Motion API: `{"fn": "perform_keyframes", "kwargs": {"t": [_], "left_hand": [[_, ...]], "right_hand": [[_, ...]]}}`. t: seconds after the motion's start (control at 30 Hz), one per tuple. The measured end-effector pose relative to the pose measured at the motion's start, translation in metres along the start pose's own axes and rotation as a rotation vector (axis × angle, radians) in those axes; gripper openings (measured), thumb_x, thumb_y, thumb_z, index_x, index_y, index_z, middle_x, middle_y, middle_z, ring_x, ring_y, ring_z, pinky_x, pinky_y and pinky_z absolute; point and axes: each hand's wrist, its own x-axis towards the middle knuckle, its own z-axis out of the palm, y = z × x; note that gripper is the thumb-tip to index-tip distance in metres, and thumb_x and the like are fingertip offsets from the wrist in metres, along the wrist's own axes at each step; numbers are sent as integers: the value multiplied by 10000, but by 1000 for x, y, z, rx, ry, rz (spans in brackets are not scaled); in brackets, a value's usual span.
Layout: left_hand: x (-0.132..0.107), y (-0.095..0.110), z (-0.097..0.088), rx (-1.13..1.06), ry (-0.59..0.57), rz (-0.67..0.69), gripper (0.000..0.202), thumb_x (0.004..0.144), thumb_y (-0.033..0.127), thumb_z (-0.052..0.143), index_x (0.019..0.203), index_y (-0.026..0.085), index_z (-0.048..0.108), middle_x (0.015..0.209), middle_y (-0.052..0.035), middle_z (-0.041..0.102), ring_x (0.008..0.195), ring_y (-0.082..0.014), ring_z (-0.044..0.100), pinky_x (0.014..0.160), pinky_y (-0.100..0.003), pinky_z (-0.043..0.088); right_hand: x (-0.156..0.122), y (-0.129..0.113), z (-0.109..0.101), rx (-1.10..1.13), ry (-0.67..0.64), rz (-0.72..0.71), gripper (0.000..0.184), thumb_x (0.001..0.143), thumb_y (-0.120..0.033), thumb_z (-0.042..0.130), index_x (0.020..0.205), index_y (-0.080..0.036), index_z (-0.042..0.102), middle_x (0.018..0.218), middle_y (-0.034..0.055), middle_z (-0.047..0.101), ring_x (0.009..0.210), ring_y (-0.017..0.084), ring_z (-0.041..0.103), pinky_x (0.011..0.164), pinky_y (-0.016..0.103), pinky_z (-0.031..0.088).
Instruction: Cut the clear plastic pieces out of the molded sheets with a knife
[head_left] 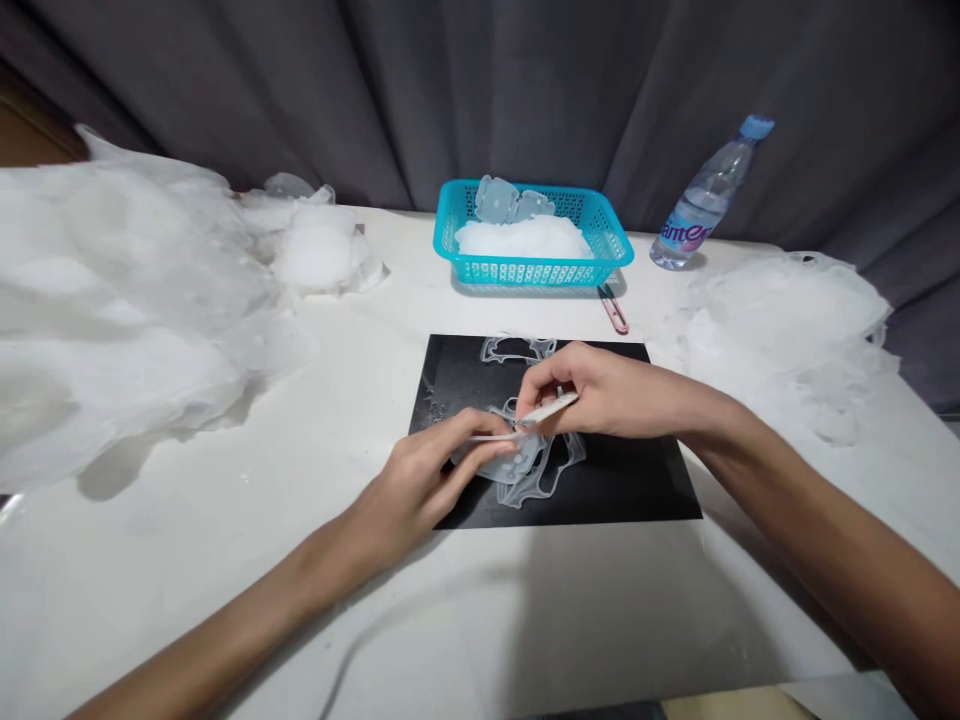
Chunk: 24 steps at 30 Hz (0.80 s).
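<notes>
My left hand [427,465] pinches a thin, translucent white moulded piece [506,466] between thumb and fingers. Its far side bends upward, and my right hand [592,390] grips that raised part with curled fingers. The two hands nearly meet above a black mat [630,480]. Below them lies a translucent cut-out frame [529,492] with large openings, partly covered by the held piece. Another such frame [495,350] rests at the mat's back edge, behind my right hand. My fingers hide some of the held piece's edge.
Behind the mat stands a turquoise basket [525,272] holding white and translucent pieces. Small pink-handled snips [616,312] lie by its front right corner. A water bottle [694,215] stands farther right. Heaps of translucent material cover the left [135,310] and right [787,330] sides.
</notes>
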Motion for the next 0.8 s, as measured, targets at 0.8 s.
{"fn": "perform_keyframes", "kwargs": {"t": [0.8], "left_hand": [[6,6,6,-185,133,-162,92,1007,286,651,1015,201,684,893,-5,711,666,-104,621,583,-192,484]], "right_hand": [[-5,-3,3,-82,158,-62,63,882,-162,706,833,-165,745,796,2,716,742,135,615,655,255,410]]}}
